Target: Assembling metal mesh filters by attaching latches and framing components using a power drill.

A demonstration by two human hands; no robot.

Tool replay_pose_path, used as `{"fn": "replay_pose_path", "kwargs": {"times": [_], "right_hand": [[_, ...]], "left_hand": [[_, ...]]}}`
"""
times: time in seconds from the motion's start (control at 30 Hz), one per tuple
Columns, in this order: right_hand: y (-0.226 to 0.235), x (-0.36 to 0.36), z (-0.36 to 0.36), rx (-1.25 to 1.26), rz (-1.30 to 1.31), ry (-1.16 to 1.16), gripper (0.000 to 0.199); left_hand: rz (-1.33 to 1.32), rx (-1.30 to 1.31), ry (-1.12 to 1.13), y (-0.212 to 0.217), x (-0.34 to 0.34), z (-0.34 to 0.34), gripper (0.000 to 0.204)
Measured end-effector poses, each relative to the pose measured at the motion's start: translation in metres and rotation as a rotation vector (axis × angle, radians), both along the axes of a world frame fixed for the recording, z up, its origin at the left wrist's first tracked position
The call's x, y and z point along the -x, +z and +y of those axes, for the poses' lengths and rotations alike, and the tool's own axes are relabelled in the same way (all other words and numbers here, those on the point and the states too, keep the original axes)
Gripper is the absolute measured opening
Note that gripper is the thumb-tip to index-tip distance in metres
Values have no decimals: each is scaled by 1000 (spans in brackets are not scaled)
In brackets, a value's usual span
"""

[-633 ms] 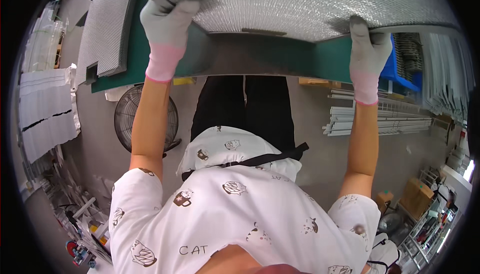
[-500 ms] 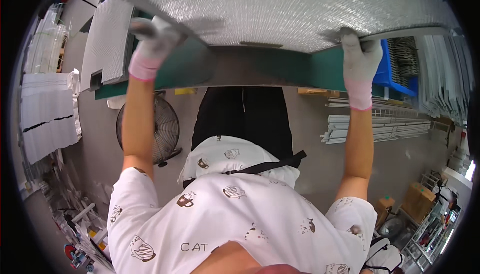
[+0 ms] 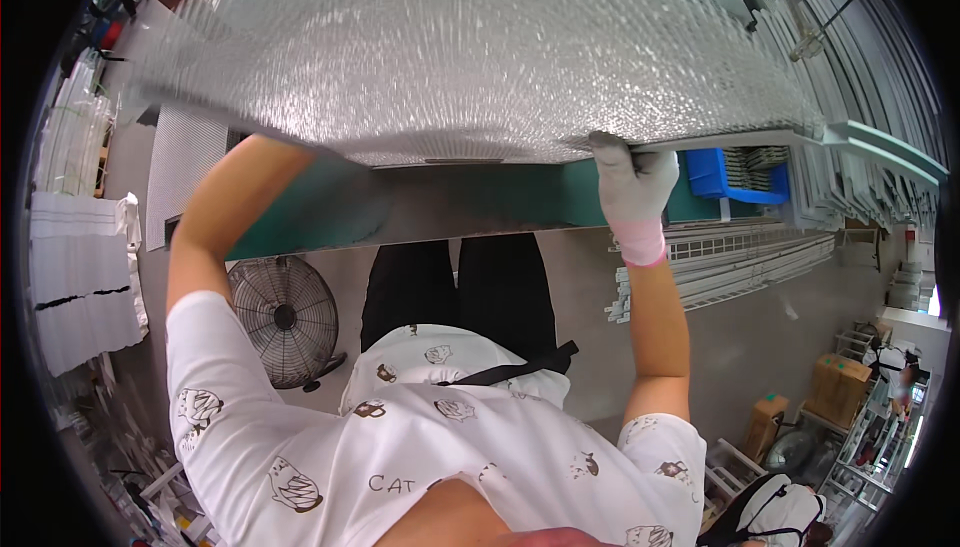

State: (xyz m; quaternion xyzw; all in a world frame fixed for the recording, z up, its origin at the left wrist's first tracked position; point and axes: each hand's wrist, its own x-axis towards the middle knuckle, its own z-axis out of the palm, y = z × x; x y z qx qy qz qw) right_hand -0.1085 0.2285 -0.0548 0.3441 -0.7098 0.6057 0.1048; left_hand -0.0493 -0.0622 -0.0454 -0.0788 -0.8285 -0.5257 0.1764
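Observation:
A large silvery mesh panel [image 3: 480, 57] with a thin grey frame is tilted up across the upper part of the view. My right hand [image 3: 632, 192], in a white glove with a pink cuff, is closed on its near frame edge, thumb on top. My left forearm [image 3: 235, 177] reaches up to the panel's left near edge and passes behind it, so the left hand is hidden. Under the panel lies a green work table [image 3: 530, 192] with a dark grey middle part.
A blue bin [image 3: 708, 175] of stacked strips stands at the table's right. Long white profiles [image 3: 740, 267] lie below, and more lean at far right. A black floor fan [image 3: 284, 317] stands at left. Another mesh piece [image 3: 180, 162] lies at the table's left end.
The panel has been raised and tilted, showing more of its face. My left hand has gone from the frame edge to behind the panel. My right hand still grips the edge, lower and further left.

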Motion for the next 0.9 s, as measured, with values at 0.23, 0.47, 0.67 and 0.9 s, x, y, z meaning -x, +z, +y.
{"fn": "replay_pose_path", "kwargs": {"times": [0.23, 0.47, 0.67, 0.9], "right_hand": [[8, 7, -16, 134, 74, -78, 15], [-8, 20, -4, 312, -282, 134, 25], [-55, 22, 2, -300, -484, 108, 19], [-66, 20, 4, -401, -518, 153, 15]], "left_hand": [[128, -731, 58, 17, -88, -37, 47], [-205, -253, 253, 13, -75, 7, 26], [-364, -18, 141, -37, -82, -2, 40], [-343, 105, 194, -63, -88, -6, 51]]}}
